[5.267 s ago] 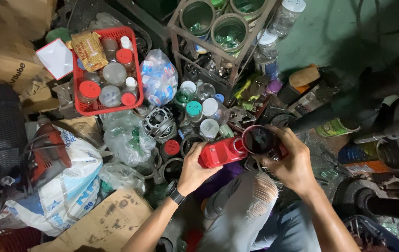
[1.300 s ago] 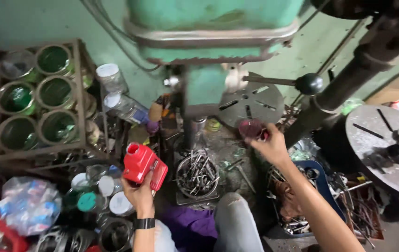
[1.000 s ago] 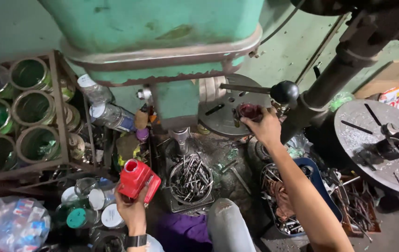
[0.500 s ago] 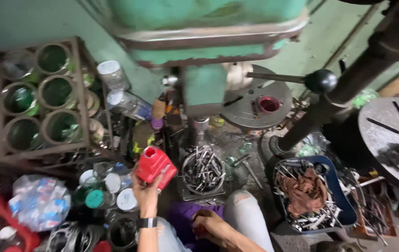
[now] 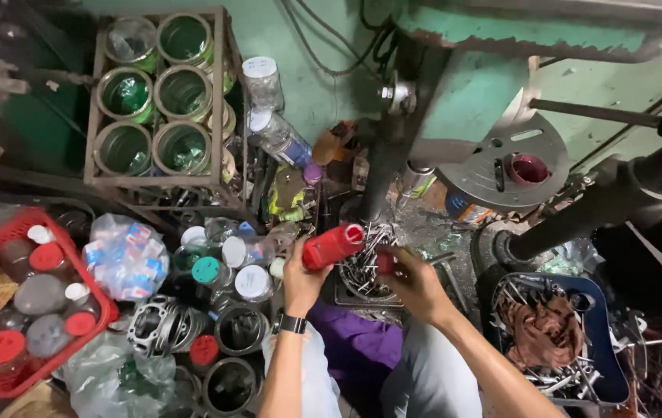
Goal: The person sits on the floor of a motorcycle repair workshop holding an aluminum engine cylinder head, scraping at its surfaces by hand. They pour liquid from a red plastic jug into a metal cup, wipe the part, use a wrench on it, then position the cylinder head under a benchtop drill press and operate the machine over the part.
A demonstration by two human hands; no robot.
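Cluttered workshop floor: left hand [image 5: 300, 272] grips red bottle [image 5: 332, 245] lying sideways, mouth right toward right hand [image 5: 412, 280] pinching red cap [image 5: 384, 262].

Red basket [image 5: 102, 319] of jars beside racked green cans [image 5: 162, 93].

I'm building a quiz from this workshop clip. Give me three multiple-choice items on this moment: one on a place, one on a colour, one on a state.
1. Where is the dark red cup?
A. on the round metal table of the drill
B. in the red basket
C. in the right hand

2. What colour is the bottle in the left hand?
A. green
B. red
C. white

3. How is that bottle held?
A. upright
B. tipped on its side
C. upside down

Key: 1 A, the cup rests on the round metal table. 2 B, the left hand grips a red bottle. 3 B, its end leans toward the right hand.
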